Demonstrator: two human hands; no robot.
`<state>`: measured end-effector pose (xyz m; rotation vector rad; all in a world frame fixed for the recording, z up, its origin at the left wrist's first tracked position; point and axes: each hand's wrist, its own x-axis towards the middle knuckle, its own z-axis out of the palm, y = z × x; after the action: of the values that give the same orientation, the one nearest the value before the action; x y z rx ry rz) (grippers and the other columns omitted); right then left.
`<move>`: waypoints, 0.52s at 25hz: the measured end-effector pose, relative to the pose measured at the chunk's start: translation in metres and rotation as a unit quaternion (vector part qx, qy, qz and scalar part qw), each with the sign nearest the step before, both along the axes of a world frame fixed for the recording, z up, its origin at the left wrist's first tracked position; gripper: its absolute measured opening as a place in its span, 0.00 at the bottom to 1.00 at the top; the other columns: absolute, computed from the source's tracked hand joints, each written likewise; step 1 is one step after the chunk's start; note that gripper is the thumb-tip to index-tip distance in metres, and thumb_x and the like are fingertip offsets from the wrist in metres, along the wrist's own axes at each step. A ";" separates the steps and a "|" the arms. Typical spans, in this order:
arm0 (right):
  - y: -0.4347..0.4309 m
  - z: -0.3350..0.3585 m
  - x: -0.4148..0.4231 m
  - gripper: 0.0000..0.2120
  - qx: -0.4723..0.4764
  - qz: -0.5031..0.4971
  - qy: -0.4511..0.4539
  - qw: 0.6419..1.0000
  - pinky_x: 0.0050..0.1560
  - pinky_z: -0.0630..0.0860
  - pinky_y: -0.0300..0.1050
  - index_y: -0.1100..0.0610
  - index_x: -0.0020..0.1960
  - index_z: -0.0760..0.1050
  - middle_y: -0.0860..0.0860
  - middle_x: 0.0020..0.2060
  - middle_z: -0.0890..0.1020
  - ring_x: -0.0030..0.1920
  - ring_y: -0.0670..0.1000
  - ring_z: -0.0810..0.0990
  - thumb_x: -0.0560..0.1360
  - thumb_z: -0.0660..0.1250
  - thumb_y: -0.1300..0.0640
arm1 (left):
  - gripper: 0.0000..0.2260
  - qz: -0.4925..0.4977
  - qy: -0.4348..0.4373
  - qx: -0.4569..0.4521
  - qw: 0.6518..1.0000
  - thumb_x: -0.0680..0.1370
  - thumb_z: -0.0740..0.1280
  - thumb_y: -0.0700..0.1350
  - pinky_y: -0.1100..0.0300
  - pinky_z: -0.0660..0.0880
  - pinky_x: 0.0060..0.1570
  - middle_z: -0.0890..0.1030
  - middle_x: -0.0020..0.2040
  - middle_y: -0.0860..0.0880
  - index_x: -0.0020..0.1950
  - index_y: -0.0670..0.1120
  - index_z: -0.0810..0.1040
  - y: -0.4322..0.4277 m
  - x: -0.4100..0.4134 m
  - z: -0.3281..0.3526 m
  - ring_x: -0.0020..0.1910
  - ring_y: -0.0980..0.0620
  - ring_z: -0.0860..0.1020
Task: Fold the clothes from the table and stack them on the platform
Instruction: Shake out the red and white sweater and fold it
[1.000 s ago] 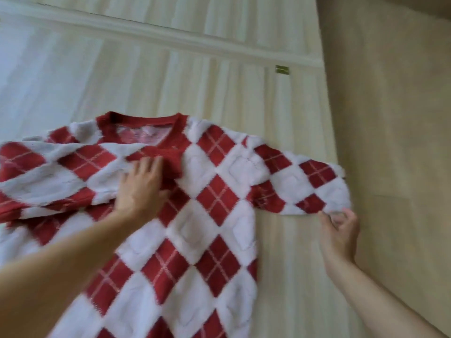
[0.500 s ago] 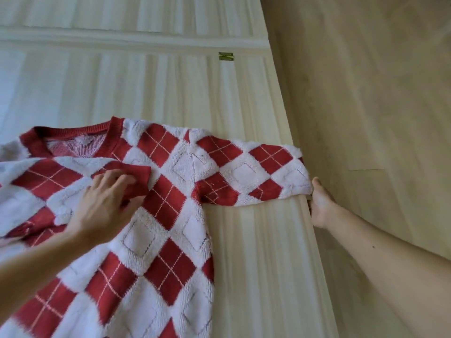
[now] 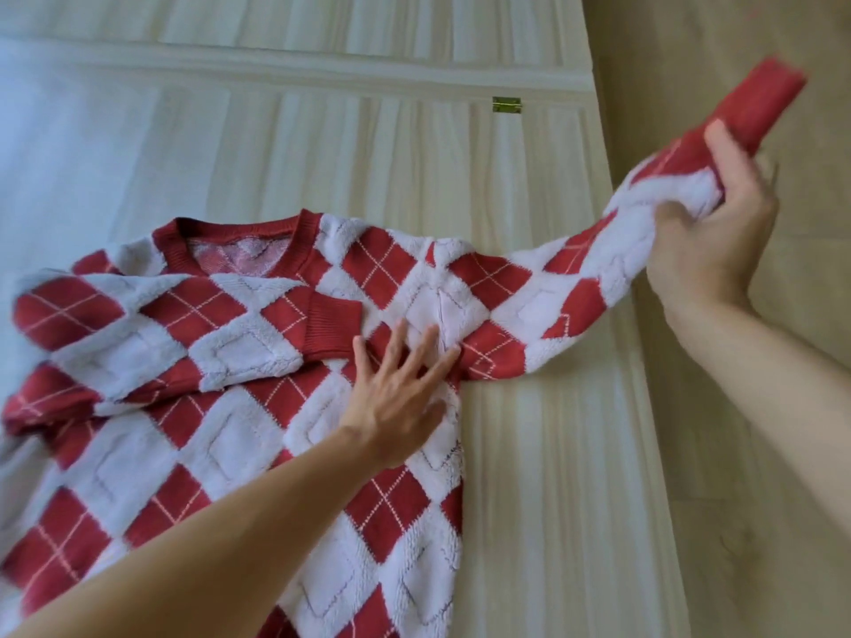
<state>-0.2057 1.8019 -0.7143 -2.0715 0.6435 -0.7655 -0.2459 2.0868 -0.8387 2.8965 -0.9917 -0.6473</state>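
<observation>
A red and white diamond-patterned sweater (image 3: 239, 421) lies face up on the pale wooden table (image 3: 543, 453), its red collar toward the far side. One sleeve is folded across the chest, its red cuff (image 3: 329, 326) near the middle. My left hand (image 3: 400, 389) lies flat with spread fingers on the sweater near the right armpit. My right hand (image 3: 714, 227) grips the other sleeve (image 3: 575, 287) near its red cuff (image 3: 755, 103) and holds it stretched out and raised past the table's right edge.
The table's right edge (image 3: 644, 407) runs diagonally, with light wooden floor (image 3: 760, 522) beyond it. A small brass hinge (image 3: 506, 105) sits on the table seam at the far side.
My right hand has taken hold of the right sleeve and lifted it up and outward, unfolding the red cuff. My left hand slid right from the folded cuff to the armpit area.
</observation>
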 end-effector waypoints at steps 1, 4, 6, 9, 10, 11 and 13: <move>0.028 0.020 0.010 0.34 -0.040 0.041 -0.034 0.998 0.72 0.68 0.42 0.59 0.73 0.71 0.54 0.65 0.72 0.69 0.48 0.74 0.67 0.59 0.71 | 0.34 -0.005 0.025 0.014 1.000 0.83 0.52 0.62 0.24 0.39 0.72 0.32 0.82 0.48 0.81 0.59 0.34 -0.003 0.000 0.002 0.78 0.38 0.29; 0.127 0.062 0.029 0.34 -0.101 0.174 -0.111 0.973 0.68 0.70 0.36 0.65 0.74 0.69 0.64 0.68 0.71 0.66 0.47 0.73 0.67 0.59 0.73 | 0.34 0.019 0.077 -0.004 0.997 0.84 0.54 0.56 0.31 0.37 0.76 0.36 0.83 0.47 0.82 0.54 0.37 -0.008 -0.001 0.018 0.80 0.41 0.32; 0.205 0.065 0.035 0.33 -0.119 0.302 -0.118 0.938 0.62 0.75 0.36 0.64 0.76 0.67 0.64 0.71 0.70 0.63 0.48 0.76 0.70 0.60 0.73 | 0.30 0.041 0.070 -0.079 0.994 0.83 0.58 0.50 0.38 0.44 0.79 0.51 0.84 0.43 0.83 0.47 0.51 0.008 -0.009 0.037 0.83 0.40 0.45; 0.294 0.026 0.026 0.28 -0.135 0.579 0.074 0.801 0.66 0.75 0.54 0.51 0.78 0.66 0.56 0.76 0.67 0.71 0.55 0.72 0.78 0.62 0.58 | 0.16 0.013 0.051 -0.198 0.979 0.79 0.62 0.43 0.49 0.69 0.69 0.78 0.65 0.43 0.67 0.44 0.74 0.064 -0.027 0.056 0.65 0.43 0.75; 0.309 0.005 0.019 0.26 -0.139 0.625 0.186 0.745 0.68 0.73 0.57 0.47 0.77 0.66 0.53 0.77 0.67 0.73 0.55 0.70 0.79 0.62 0.52 | 0.14 -0.008 0.031 -0.222 0.975 0.77 0.64 0.41 0.51 0.74 0.60 0.81 0.59 0.44 0.62 0.44 0.77 0.091 -0.031 0.056 0.57 0.44 0.78; 0.319 -0.015 0.013 0.24 -0.142 0.636 0.263 0.711 0.70 0.70 0.57 0.45 0.77 0.67 0.51 0.76 0.67 0.74 0.54 0.69 0.81 0.61 0.50 | 0.11 -0.019 0.002 -0.234 0.972 0.74 0.66 0.39 0.53 0.75 0.54 0.82 0.53 0.44 0.57 0.44 0.79 0.122 -0.032 0.055 0.51 0.44 0.79; 0.316 -0.050 0.011 0.22 -0.153 0.584 0.282 0.745 0.74 0.64 0.55 0.49 0.76 0.68 0.52 0.76 0.68 0.75 0.54 0.66 0.82 0.60 0.51 | 0.09 -0.022 -0.090 -0.230 0.969 0.72 0.67 0.40 0.51 0.73 0.51 0.82 0.51 0.44 0.52 0.45 0.81 0.172 -0.018 0.051 0.50 0.42 0.79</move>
<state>-0.1942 2.1183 -0.7638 -2.4350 -0.5916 0.5488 -0.2640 2.2591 -0.7876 2.5550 -1.0591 -0.1238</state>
